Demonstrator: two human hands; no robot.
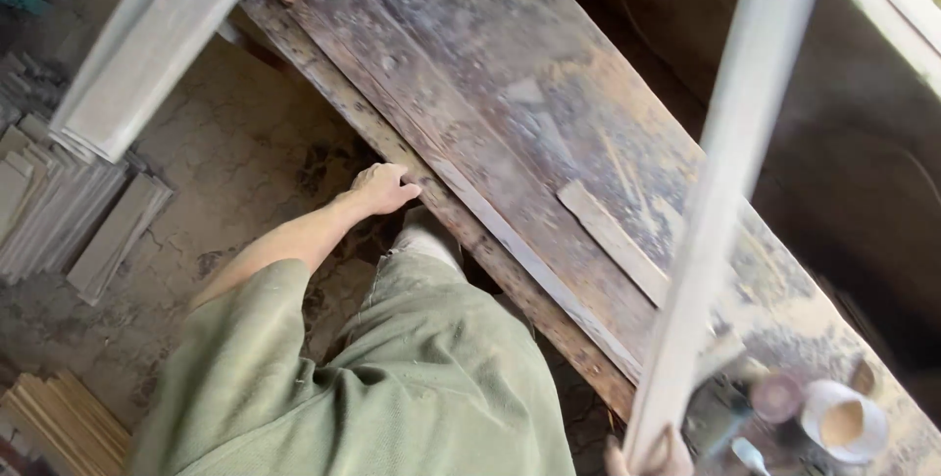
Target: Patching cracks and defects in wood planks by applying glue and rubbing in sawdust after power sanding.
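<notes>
I see a long pale slat (pixel 730 172) held near its bottom end by my right hand (pixel 649 456), at the lower edge of the frame; it rises steeply up across the view over the bench (pixel 510 113), blurred. Judging by looks it is thin wood, light, stiff along its length but whippy at the far tip, dry and dusty so not slippery. Held at one end it levers hard; a hold nearer the middle would balance it better. Right hand is mostly cut off: fingers seem wrapped around the slat's end, closed on it. Left hand (pixel 384 188) rests on the bench's near edge, fingers curled over the plank rim, holding nothing loose. A shorter strip (pixel 613 239) lies flat on the bench, just beside the slat's line. A tin (pixel 843 422) with brownish contents and small tools sit at the bench's right end. Stacks of similar slats lie on the floor (pixel 235 143), left
</notes>
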